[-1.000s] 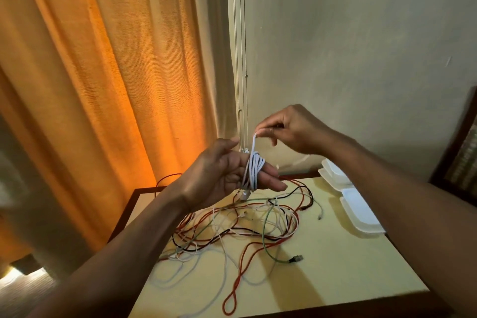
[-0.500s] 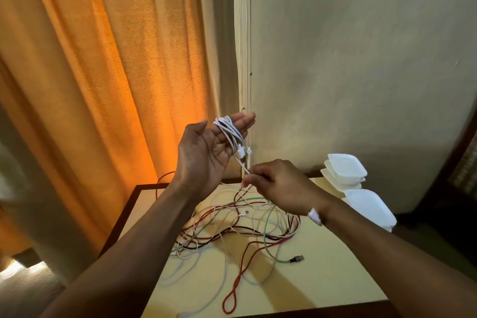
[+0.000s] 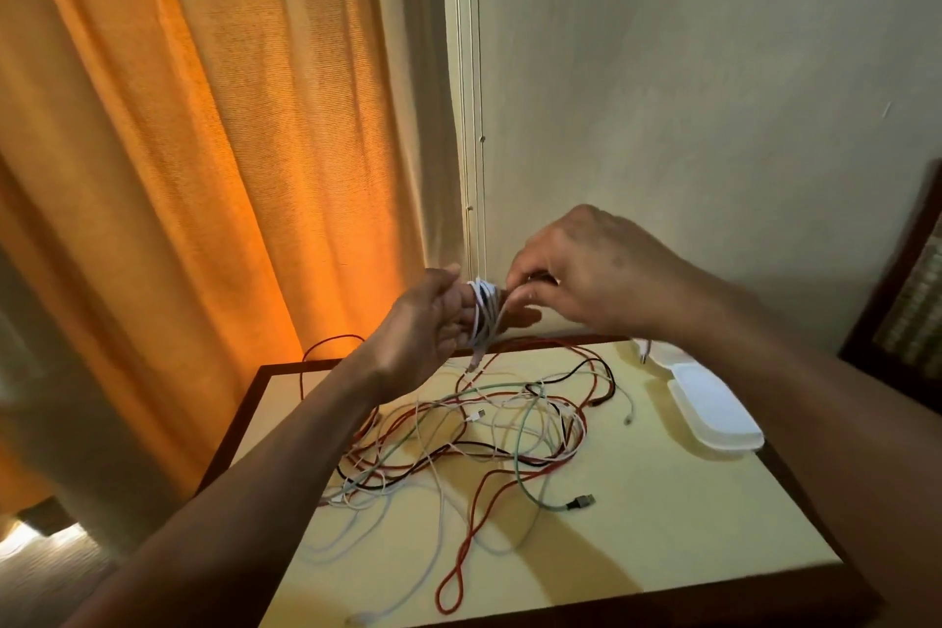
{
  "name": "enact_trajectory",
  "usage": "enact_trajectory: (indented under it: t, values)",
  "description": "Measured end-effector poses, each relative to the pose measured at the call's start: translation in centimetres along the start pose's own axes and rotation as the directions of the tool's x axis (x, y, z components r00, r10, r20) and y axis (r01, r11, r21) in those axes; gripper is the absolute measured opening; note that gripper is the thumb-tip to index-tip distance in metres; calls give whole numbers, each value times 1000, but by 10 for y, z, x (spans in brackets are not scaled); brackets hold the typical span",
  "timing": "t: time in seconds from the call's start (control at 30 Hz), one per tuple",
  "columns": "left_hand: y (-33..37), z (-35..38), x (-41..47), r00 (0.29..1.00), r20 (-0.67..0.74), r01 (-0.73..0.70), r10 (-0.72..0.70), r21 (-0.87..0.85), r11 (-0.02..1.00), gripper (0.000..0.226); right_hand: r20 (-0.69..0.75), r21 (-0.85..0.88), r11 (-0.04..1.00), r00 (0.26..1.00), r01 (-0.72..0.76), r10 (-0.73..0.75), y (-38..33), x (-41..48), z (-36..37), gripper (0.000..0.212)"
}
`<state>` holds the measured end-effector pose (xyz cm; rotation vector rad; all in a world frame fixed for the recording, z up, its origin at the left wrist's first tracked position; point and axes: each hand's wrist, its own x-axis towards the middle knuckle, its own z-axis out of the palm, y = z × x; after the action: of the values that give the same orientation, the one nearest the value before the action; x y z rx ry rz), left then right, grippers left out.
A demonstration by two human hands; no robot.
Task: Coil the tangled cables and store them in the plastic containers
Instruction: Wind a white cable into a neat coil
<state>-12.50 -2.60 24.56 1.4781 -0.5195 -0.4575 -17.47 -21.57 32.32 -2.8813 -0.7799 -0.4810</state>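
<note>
Left hand [image 3: 433, 321] fingers wrapped by thin white cable coil [image 3: 481, 309]; right hand [image 3: 586, 270] fingers pinching coil's strand. Multicoloured tangled cables [image 3: 489, 428] on yellow desk [image 3: 662, 515].

Dim warm light through the orange curtain [image 3: 168, 199], soft motion blur, wide-angle bending at edges.

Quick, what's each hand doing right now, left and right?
Left hand: closed on the white cable coil, which is looped around its fingers.
Right hand: fingers pinched on the free end of that same white cable, beside the coil.
</note>
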Motion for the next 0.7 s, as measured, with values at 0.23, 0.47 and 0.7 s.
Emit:
enact_trajectory:
  t: [0.23,0.47,0.7]
  values:
    - [15,0,-6,972,225,40,-66,115,993,78,-54,344,937,998,58,-42,29,18,2,7]
    - [18,-6,-12,933,340,68,-117,150,986,82,181,670,735,983,-102,-29,35,12,31,25]
    - [17,-4,-6,970,188,118,-151,178,977,88,74,693,713,994,-108,78,33,1,53,18]
